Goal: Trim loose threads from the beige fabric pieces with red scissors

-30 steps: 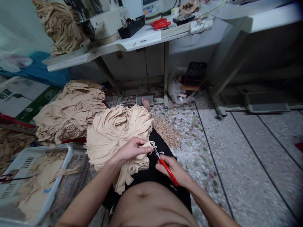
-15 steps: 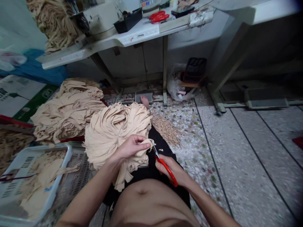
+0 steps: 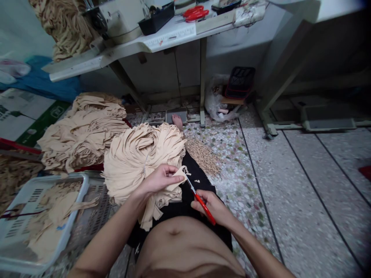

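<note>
On my lap rests a large bundle of beige fabric strips [image 3: 130, 166], tied round its middle with a thin cord. My left hand [image 3: 162, 178] pinches the end of one fabric strip [image 3: 182, 172] between thumb and fingers at the bundle's right side. Red-handled scissors [image 3: 204, 208] are in my right hand [image 3: 213, 208], their blades pointing up and left, with the tips at the pinched strip. A small beige scrap lies on the black trousers [image 3: 195, 170] beside the blades.
A heap of beige fabric [image 3: 84, 135] lies to the left, above a white plastic basket [image 3: 84, 185] holding fabric pieces. Small clippings [image 3: 203, 156] cover the floor near my foot. Ahead is a sewing table [image 3: 171, 40] with red scissors [image 3: 195, 14] and a black tray [image 3: 156, 19].
The scissors' handles have closed together at the strip, and my right hand has shifted only slightly. My left hand keeps its pinch. The view has tilted down a little.
</note>
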A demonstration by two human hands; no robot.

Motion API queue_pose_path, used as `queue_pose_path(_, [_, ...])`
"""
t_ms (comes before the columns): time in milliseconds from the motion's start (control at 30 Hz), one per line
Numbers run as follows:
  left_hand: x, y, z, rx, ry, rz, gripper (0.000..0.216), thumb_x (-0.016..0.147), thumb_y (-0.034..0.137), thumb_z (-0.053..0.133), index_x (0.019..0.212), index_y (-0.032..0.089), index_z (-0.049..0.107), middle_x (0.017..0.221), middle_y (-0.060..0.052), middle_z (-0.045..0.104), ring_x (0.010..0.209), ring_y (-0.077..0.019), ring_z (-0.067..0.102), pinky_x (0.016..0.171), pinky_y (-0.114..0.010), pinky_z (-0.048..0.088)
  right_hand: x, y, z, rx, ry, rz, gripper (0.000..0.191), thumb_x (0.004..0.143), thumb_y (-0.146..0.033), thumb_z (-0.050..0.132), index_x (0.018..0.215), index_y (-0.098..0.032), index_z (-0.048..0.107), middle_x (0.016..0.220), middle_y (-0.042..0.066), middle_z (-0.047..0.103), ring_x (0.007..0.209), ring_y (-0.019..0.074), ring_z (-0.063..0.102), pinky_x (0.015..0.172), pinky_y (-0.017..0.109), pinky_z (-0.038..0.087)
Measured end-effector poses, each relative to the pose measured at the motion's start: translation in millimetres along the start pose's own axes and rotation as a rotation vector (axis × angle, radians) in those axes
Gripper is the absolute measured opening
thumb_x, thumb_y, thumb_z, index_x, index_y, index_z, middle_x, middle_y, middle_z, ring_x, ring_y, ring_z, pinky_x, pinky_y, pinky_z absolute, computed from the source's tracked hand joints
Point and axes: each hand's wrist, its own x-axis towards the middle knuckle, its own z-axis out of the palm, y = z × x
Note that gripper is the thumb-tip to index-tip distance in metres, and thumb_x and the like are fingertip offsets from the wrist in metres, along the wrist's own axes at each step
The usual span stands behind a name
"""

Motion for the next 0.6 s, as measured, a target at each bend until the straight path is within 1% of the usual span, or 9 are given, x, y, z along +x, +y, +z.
queue_pose_path(167, [1.8,-1.3,-1.4,0.085,-0.09,-0.009,0.039,0.08,0.046,0.08,0.087,0.007,0.075,0.07,-0.001,0.06,0.06,-0.0086,0.046,0.056,-0.02,0.03,-4.2,-8.1,-5.2,-0.062,-0.088,-0.116,0.044,0.098,-0.06,0.054,0.079,-0.021,0.048,0.071,-0.003,0.05,0.063,0.0121,0.043,0.056,0.022,0.035])
queue_pose_path(233, [3.0,-2.1,-1.5,0.107,-0.117,-0.019,0.04,0.08,0.046,0.08,0.088,0.007,0.075,0.07,-0.001,0.06,0.059,-0.0086,0.045,0.055,-0.02,0.029,-3.1,-10.9,-5.5,-0.059,-0.086,-0.153,0.043,0.1,-0.059,0.052,0.08,-0.021,0.048,0.071,-0.003,0.05,0.063,0.0122,0.043,0.057,0.023,0.036])
queue_pose_path(333, [4.8,-2.1,-0.8,0.135,-0.149,-0.031,0.04,0.08,0.045,0.079,0.092,0.007,0.076,0.072,-0.002,0.062,0.059,-0.0091,0.046,0.055,-0.02,0.031,0.2,-11.3,-4.3,-0.076,-0.052,-0.167,0.042,0.098,-0.057,0.055,0.079,-0.021,0.047,0.072,-0.003,0.05,0.064,0.0121,0.043,0.057,0.022,0.036])
queue_pose_path(433, [6.7,-1.3,0.6,0.153,-0.162,-0.035,0.038,0.082,0.044,0.078,0.091,0.007,0.075,0.072,-0.002,0.062,0.06,-0.0095,0.046,0.056,-0.021,0.032,3.4,-7.7,-1.2,-0.054,-0.011,-0.118,0.043,0.095,-0.056,0.061,0.076,-0.021,0.046,0.07,-0.004,0.049,0.061,0.0115,0.044,0.053,0.022,0.034])
queue_pose_path(600, [7.6,0.7,2.0,0.166,-0.181,-0.028,0.038,0.084,0.046,0.075,0.084,0.008,0.072,0.067,0.0,0.056,0.057,-0.0082,0.041,0.053,-0.02,0.028,3.0,-1.9,4.7,0.089,0.067,0.063,0.046,0.084,-0.055,0.072,0.069,-0.022,0.046,0.052,-0.007,0.045,0.045,0.0094,0.038,0.042,0.021,0.026])
